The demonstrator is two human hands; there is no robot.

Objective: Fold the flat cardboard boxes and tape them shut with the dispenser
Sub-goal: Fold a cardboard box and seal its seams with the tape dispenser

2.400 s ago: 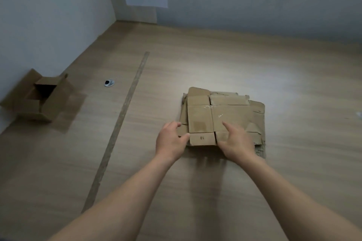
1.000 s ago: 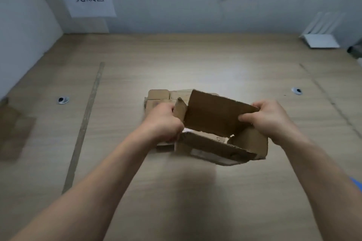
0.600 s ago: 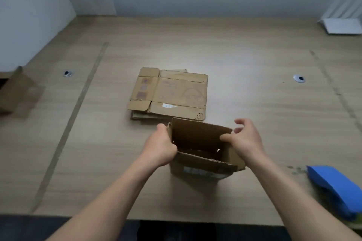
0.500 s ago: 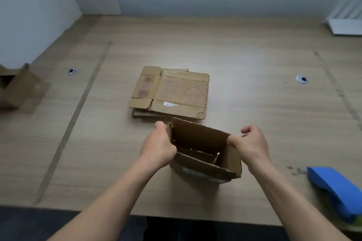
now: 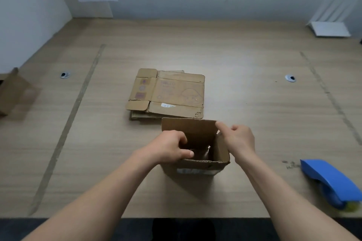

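A small brown cardboard box (image 5: 197,166) stands opened up on the wooden table (image 5: 244,60), its top flaps raised. My left hand (image 5: 168,147) curls over the box's left wall, fingers inside the opening. My right hand (image 5: 238,140) pinches the far right corner where the back flap and the right flap meet. Behind the box lies a stack of flat cardboard boxes (image 5: 168,94). A blue tape dispenser (image 5: 331,182) sits on the table at the right, near the front edge.
A folded open box (image 5: 9,92) sits at the left edge by the wall. Two round cable grommets (image 5: 65,74) (image 5: 290,78) are set in the table. A white rack (image 5: 329,27) stands back right. Paper signs hang on the wall.
I lifted one flat box off the stack, opened it into a square and set it nearer to me. My left hand has moved into the opening; my right hand rose to the back corner.
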